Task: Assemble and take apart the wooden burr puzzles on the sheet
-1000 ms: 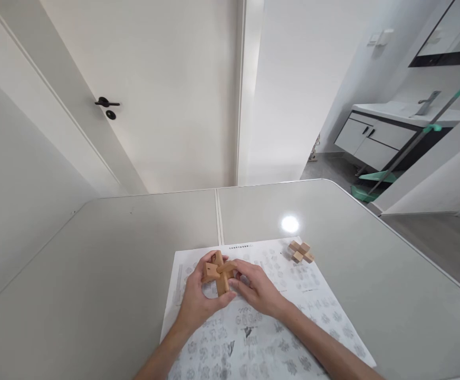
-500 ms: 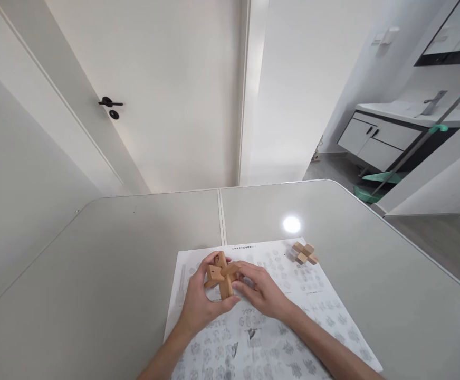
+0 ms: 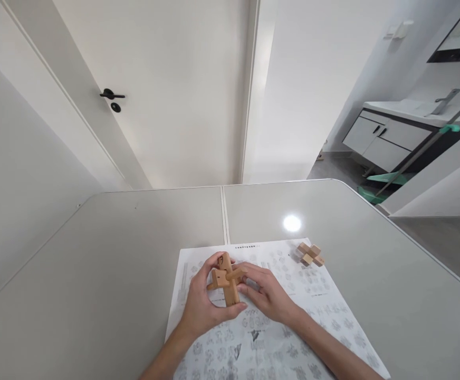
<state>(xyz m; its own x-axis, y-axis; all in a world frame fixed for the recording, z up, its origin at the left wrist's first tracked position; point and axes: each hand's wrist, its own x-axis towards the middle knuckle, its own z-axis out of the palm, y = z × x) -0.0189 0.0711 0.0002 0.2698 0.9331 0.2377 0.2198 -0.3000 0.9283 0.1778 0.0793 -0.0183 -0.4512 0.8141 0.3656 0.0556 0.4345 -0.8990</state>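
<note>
A wooden interlocking burr puzzle [image 3: 226, 279] of crossed light-brown bars is held just above a printed instruction sheet [image 3: 293, 316]. My left hand [image 3: 202, 303] curls round its left and lower side, thumb under the upright bar. My right hand [image 3: 265, 293] grips its right side, fingers on a bar that sticks out sideways. Both hands are closed on the puzzle. A second, smaller assembled wooden puzzle [image 3: 310, 254] lies on the sheet's far right corner, apart from my hands.
The sheet lies on a grey table [image 3: 95, 264] with a seam [image 3: 224, 216] down its middle. Beyond it are a white door with a black handle [image 3: 111, 96], and at the right a washbasin cabinet [image 3: 388, 142] and a green mop [image 3: 376, 182].
The puzzle has turned a little in my hands, its upright bar now more vertical. The view has shifted slightly, so everything sits a bit further right.
</note>
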